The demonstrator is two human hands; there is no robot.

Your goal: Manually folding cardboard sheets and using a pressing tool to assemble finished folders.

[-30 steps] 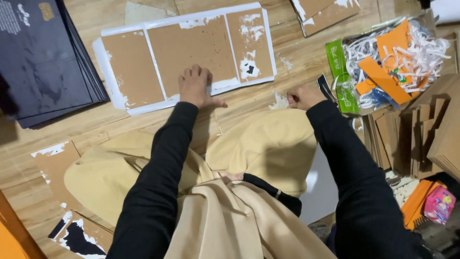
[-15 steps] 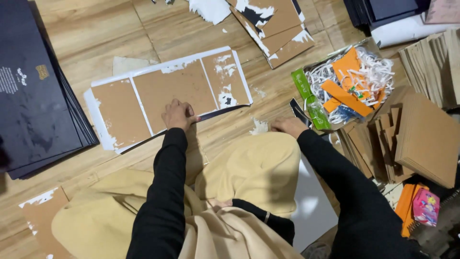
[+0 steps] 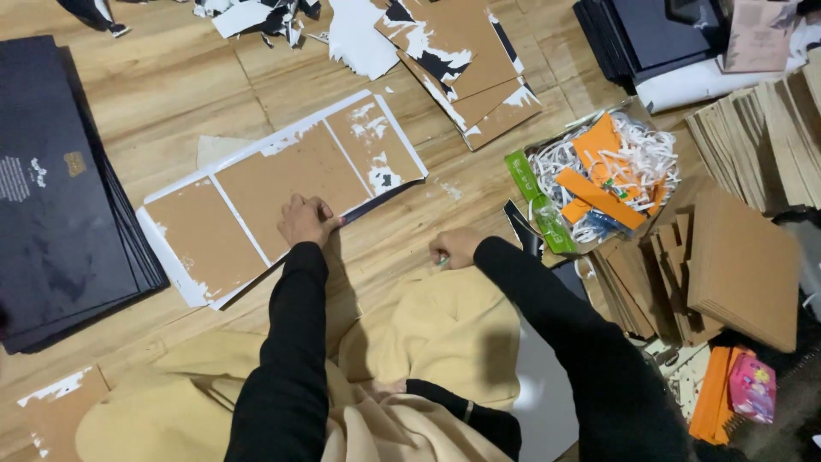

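one flat cardboard sheet, made of three brown panels edged with torn white paper, is seen lying on the wooden floor at centre left of the frame. the left hand is pressed on its lower edge, the fingers curled down against the sheet and not wrapped around anything. the right hand is rested on the floor just right of centre, closed loosely around a small green-tipped object that is too small to be told. one stack of black sheets is found at the left edge, a second dark stack at upper right, and two piles of brown cardboard pieces at the right. one clear bag of orange and white scraps lies between them. compared with the earlier frame, both hands are found in the same places on sheet and floor; only the view has been shifted, so more floor is shown at the top.
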